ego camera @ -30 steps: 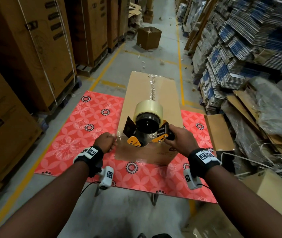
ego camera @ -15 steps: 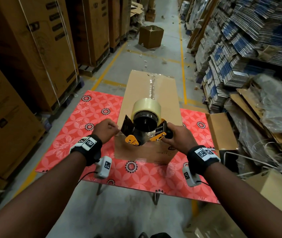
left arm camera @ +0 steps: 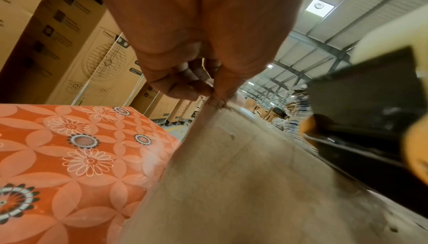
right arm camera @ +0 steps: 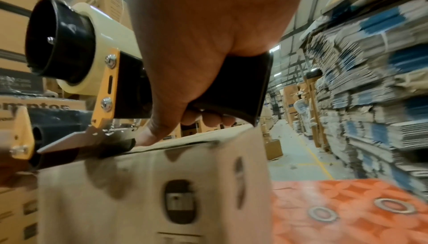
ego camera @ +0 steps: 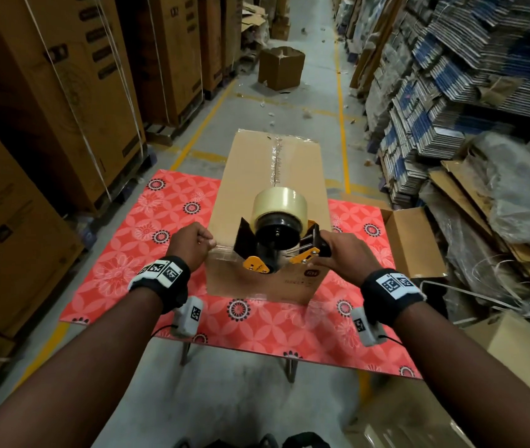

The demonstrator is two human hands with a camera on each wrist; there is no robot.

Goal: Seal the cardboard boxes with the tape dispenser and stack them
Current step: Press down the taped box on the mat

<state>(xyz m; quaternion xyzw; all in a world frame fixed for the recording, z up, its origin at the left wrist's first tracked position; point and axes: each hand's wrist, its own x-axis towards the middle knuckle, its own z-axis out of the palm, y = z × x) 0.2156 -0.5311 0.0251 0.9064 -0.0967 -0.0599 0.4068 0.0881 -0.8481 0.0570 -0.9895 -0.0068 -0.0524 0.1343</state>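
- Head view: a closed cardboard box (ego camera: 273,202) lies lengthwise along the middle of the worktop (ego camera: 134,253), its far end overhanging the far edge and its near end short of the near edge. A strip of clear tape (ego camera: 277,160) runs down the top seam. The right hand (ego camera: 342,255) is wrapped round the handle of the tape dispenser (ego camera: 278,240), which sits at the box's near top edge. The left hand (ego camera: 191,242) is at the near left corner of the box top, fingers curled.
- Left wrist view: the fingers (left arm camera: 185,90) and thumb of the left hand pinch something thin at the box edge (left arm camera: 222,112). It looks like a tape end, though I cannot tell for certain.
- Right wrist view: the fingers (right arm camera: 208,119) of the right hand are closed on the black handle (right arm camera: 231,86), and the dispenser's nose touches the box's near top edge; its blade (right arm camera: 64,141) shows just above the near face.
- Step, as I judge it: finishing the seam strip at the near end.
- The next move calls for carrying the tape down onto the near face, tilting the blade to cut it, and rubbing the end flat before stacking.
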